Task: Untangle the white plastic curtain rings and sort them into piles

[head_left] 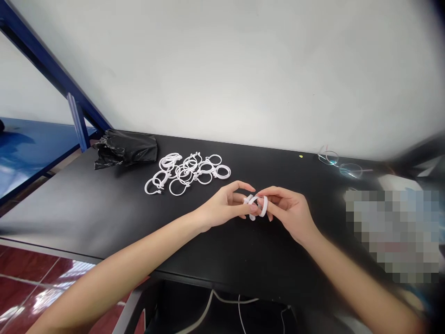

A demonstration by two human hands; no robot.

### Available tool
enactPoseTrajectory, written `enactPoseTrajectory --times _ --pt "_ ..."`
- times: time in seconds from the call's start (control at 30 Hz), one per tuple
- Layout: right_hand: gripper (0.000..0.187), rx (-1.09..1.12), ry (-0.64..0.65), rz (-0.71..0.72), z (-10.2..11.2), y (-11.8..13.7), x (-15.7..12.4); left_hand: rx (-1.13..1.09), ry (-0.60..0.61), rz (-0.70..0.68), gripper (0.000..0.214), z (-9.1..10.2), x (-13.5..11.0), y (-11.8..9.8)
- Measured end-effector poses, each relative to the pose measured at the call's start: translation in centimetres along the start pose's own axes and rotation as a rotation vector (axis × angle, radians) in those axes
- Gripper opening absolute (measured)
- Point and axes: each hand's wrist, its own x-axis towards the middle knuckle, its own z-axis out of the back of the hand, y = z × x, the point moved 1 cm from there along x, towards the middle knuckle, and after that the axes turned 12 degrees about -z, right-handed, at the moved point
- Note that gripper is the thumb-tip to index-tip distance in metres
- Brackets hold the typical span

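Observation:
Over the front half of the black table, my left hand (pixel 235 200) and my right hand (pixel 285 207) meet. Between their fingertips are white plastic rings (pixel 264 206); the fingers cover part of them, so I cannot tell how they join. My left thumb and fingers pinch the left side, and my right fingers close on the right side. Beyond my left hand lies a loose pile of several white rings (pixel 184 172) with small clasp-like ends, some overlapping.
A crumpled black plastic bag (pixel 130 147) lies at the table's back left. Eyeglasses (pixel 350 170) rest at the back right, near a blurred-out patch (pixel 396 232). A white wall (pixel 243 69) rises behind the black table (pixel 86 208). Cables (pixel 208 308) hang below the front edge.

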Motion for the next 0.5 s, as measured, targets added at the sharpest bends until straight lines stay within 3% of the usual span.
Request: enactPoseTrajectory --times 0.17,0.3,0.5 --pt "0.01 -0.058 -0.061 0.186 0.0 0.3 -0.5 -0.009 -0.078 0.038 0.044 0.1 0.0 0.1" --pt "0.02 -0.231 -0.116 0.377 -0.3 0.2 -1.3 -0.086 -0.11 0.051 0.04 0.2 0.1 0.0" --pt "0.036 -0.366 -0.041 0.51 -0.7 0.2 -1.6 -0.197 -0.115 0.049 0.032 0.2 0.2 0.1"
